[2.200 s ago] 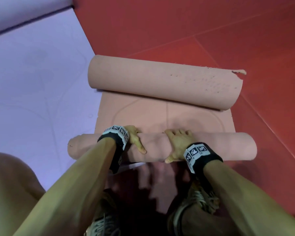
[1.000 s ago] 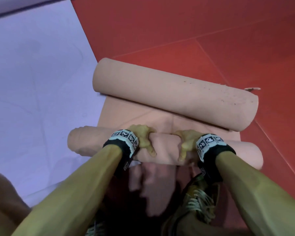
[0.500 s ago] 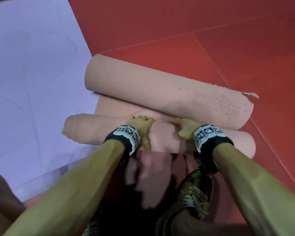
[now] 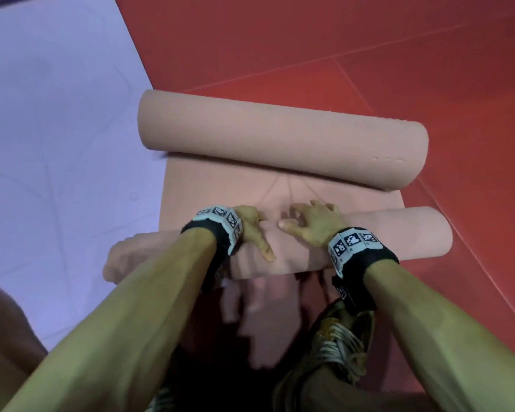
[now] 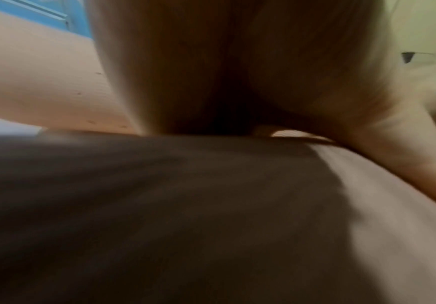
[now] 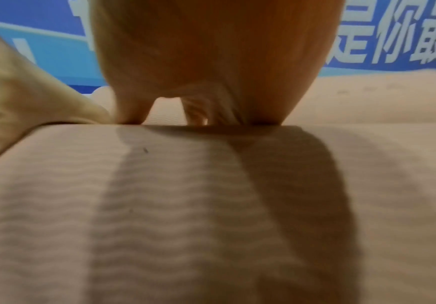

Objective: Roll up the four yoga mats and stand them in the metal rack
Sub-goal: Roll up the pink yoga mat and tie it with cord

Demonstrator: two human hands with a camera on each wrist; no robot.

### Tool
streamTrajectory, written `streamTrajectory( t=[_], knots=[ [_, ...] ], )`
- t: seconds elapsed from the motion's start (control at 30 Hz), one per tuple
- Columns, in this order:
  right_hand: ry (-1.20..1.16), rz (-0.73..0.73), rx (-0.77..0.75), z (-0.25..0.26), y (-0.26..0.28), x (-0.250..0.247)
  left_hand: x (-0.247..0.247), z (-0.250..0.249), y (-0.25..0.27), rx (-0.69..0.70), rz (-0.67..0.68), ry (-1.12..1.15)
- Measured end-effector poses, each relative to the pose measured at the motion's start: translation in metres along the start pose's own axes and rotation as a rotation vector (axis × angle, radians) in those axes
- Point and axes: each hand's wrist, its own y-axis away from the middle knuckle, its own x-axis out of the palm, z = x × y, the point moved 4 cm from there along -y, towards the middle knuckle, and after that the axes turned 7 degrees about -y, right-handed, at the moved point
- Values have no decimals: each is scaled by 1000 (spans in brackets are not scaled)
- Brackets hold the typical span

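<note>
Yoga mats are lying on the red floor [image 4: 369, 40]: the lilac mat [image 4: 42, 144] is flat, the pink mat [image 4: 220, 188] is curling from both ends. Left hand [image 4: 252, 230] and right hand [image 4: 312, 226], fingers spread, are pressing its near roll [image 4: 399, 236]. No rack is showing.

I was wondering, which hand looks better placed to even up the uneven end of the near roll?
Probably the left hand. The near roll looks lumpy and stepped at its left end, close beside that hand; the right hand presses nearer the neat right end.
</note>
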Motion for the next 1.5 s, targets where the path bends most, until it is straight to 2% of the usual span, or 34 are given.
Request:
streamTrajectory(
  t=[0.07, 0.1, 0.13, 0.2, 0.27, 0.43, 0.6, 0.67, 0.77, 0.87, 1.0, 1.1, 1.2, 1.3, 1.37, 1.5],
  knots=[
    [34, 209, 13, 4, 10, 2, -2, 7, 0, -1, 46, 70],
    [90, 259, 7, 5, 13, 5, -3, 8, -1, 2, 47, 84],
    [147, 255, -5, 6, 14, 7, -4, 9, 0, 3, 39, 78],
    [155, 156, 4, 4, 13, 8, -5, 7, 0, 11, -9, 49],
    [68, 87, 24, 1, 8, 5, -12, 3, 3, 33, -124, -40],
    [-61, 50, 15, -2, -7, -10, -11, -12, 15, 100, -409, -326],
    [-87, -17, 8, -6, -19, -11, 38, -14, 18, -70, -389, -630],
    [-85, -12, 34, -8, -15, -9, 38, -16, 15, -100, -409, -675],
    [21, 85, 29, -2, -6, -4, 28, -22, 16, -78, -445, -642],
    [139, 210, 13, 4, 5, -2, 9, -18, 14, -60, -348, -474],
    [154, 284, 17, 14, 13, 6, 2, 0, 17, -20, -9, -142],
    [84, 263, 37, 16, 11, 12, 11, 9, 19, -26, 9, -80],
    [36, 235, 45, 16, 7, 8, 11, 7, 23, 2, -69, -7],
    [-60, 196, 21, 10, 1, 4, 4, -1, 31, 38, -295, -195],
    [-175, 182, -9, 8, -3, 4, 5, 2, 36, 35, -392, -248],
    [-331, -48, 8, 2, -7, -7, 12, 5, 41, 66, -602, -389]
  ],
)
